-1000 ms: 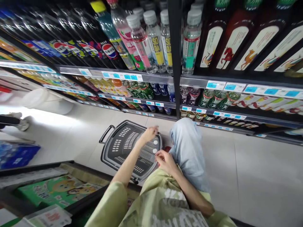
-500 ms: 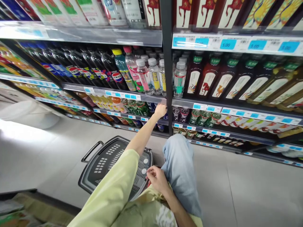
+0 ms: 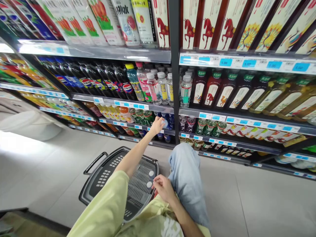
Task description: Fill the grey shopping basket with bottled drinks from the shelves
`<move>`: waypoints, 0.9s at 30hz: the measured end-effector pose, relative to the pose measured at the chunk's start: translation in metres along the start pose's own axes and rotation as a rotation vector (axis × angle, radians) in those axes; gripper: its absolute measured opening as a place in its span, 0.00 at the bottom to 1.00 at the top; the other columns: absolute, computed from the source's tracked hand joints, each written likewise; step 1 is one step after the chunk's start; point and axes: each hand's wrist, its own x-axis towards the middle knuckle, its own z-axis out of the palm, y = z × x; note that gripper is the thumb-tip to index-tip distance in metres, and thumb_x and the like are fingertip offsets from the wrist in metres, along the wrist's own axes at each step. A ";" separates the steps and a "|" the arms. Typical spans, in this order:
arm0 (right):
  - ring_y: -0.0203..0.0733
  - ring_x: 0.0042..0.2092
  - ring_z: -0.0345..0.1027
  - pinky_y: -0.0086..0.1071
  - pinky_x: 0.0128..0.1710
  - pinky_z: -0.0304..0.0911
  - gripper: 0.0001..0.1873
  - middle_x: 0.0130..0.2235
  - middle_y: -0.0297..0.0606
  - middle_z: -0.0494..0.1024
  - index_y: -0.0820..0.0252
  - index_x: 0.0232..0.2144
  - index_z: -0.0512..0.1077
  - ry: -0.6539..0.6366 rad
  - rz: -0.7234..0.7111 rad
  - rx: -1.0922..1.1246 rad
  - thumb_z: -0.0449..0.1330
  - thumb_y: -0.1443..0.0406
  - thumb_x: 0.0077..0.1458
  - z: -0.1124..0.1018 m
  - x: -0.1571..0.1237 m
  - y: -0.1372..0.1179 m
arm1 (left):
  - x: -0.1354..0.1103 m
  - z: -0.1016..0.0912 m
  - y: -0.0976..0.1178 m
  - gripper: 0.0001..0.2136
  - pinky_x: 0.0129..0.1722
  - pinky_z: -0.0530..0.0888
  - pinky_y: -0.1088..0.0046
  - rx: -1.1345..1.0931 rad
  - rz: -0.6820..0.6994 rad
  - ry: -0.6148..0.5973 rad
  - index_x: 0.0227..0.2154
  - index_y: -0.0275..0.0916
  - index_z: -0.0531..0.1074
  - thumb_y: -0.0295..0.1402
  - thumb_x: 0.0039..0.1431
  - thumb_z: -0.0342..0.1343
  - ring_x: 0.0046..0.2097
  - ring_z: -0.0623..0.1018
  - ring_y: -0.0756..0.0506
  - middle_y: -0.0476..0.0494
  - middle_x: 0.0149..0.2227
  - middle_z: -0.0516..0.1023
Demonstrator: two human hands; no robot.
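My left hand [image 3: 157,125] reaches out to the second-lowest shelf and closes on the white cap of a dark blue bottle [image 3: 165,123]. Green bottles [image 3: 142,116] stand just left of it on the same shelf. My right hand [image 3: 162,187] rests low by my knee [image 3: 184,158], fingers curled loosely, at the rim of a dark grey shopping basket [image 3: 108,174] on the floor. What the right fingers hold, if anything, is hidden. A pale green sleeve covers my left arm.
Drink shelves fill the view: cola bottles [image 3: 103,80] and soda water [image 3: 163,87] on the middle shelf, dark tea bottles [image 3: 229,89] to the right, cartons on top. A black upright post [image 3: 174,65] splits the shelving. Pale floor tiles [image 3: 259,200] lie to the right.
My left hand rose from the basket rim to the shelf and closed on a bottle cap. The view tilted upward. My right hand stayed by the basket.
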 end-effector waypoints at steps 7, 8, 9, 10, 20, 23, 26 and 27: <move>0.43 0.25 0.76 0.34 0.24 0.70 0.32 0.34 0.32 0.83 0.49 0.45 0.69 0.296 0.056 0.402 0.71 0.47 0.39 -0.006 0.012 -0.003 | -0.043 -0.028 0.031 0.08 0.50 0.78 0.63 -0.089 -0.075 0.155 0.44 0.41 0.74 0.37 0.65 0.59 0.46 0.80 0.41 0.39 0.50 0.72; 0.43 0.27 0.78 0.34 0.26 0.72 0.34 0.37 0.35 0.84 0.51 0.47 0.69 0.338 0.065 0.478 0.72 0.48 0.39 -0.008 0.012 -0.006 | -0.047 -0.039 0.039 0.06 0.50 0.78 0.64 -0.089 -0.046 0.165 0.42 0.42 0.74 0.36 0.64 0.59 0.45 0.80 0.41 0.40 0.47 0.72; 0.43 0.29 0.80 0.34 0.28 0.74 0.36 0.41 0.37 0.84 0.52 0.50 0.68 0.368 0.075 0.556 0.72 0.48 0.40 -0.010 0.011 -0.010 | -0.051 -0.050 0.048 0.05 0.50 0.78 0.64 -0.088 0.001 0.164 0.39 0.42 0.73 0.36 0.63 0.59 0.44 0.79 0.41 0.41 0.45 0.73; 0.44 0.32 0.81 0.35 0.30 0.75 0.37 0.44 0.39 0.84 0.53 0.51 0.68 0.383 0.085 0.634 0.72 0.48 0.42 -0.012 0.009 -0.014 | -0.056 -0.063 0.056 0.05 0.49 0.77 0.65 -0.090 0.058 0.155 0.38 0.42 0.73 0.36 0.63 0.59 0.43 0.79 0.42 0.42 0.43 0.73; 0.50 0.37 0.80 0.36 0.28 0.72 0.31 0.41 0.46 0.84 0.59 0.44 0.77 0.224 0.031 0.879 0.60 0.38 0.60 -0.040 -0.032 -0.056 | -0.138 -0.148 0.145 0.05 0.38 0.71 0.71 -0.327 0.441 -0.172 0.31 0.42 0.75 0.37 0.55 0.61 0.32 0.74 0.48 0.49 0.31 0.77; 0.44 0.29 0.74 0.31 0.22 0.62 0.33 0.36 0.48 0.83 0.62 0.38 0.79 0.222 0.019 0.781 0.52 0.40 0.67 -0.045 -0.052 -0.065 | -0.145 -0.148 0.164 0.06 0.38 0.70 0.71 -0.441 0.502 -0.198 0.30 0.41 0.75 0.38 0.55 0.61 0.32 0.74 0.48 0.49 0.30 0.77; 0.40 0.24 0.68 0.32 0.21 0.58 0.42 0.34 0.49 0.82 0.63 0.34 0.80 0.210 0.028 0.717 0.40 0.38 0.71 -0.046 -0.071 -0.076 | -0.137 -0.142 0.178 0.09 0.36 0.68 0.71 -0.579 0.478 -0.171 0.29 0.40 0.74 0.40 0.56 0.62 0.32 0.72 0.48 0.49 0.29 0.76; 0.39 0.23 0.67 0.32 0.21 0.57 0.44 0.32 0.47 0.81 0.62 0.34 0.80 0.206 0.038 0.692 0.39 0.36 0.70 -0.046 -0.076 -0.079 | -0.131 -0.138 0.183 0.10 0.35 0.67 0.72 -0.645 0.457 -0.179 0.29 0.40 0.74 0.41 0.56 0.63 0.31 0.71 0.49 0.50 0.29 0.75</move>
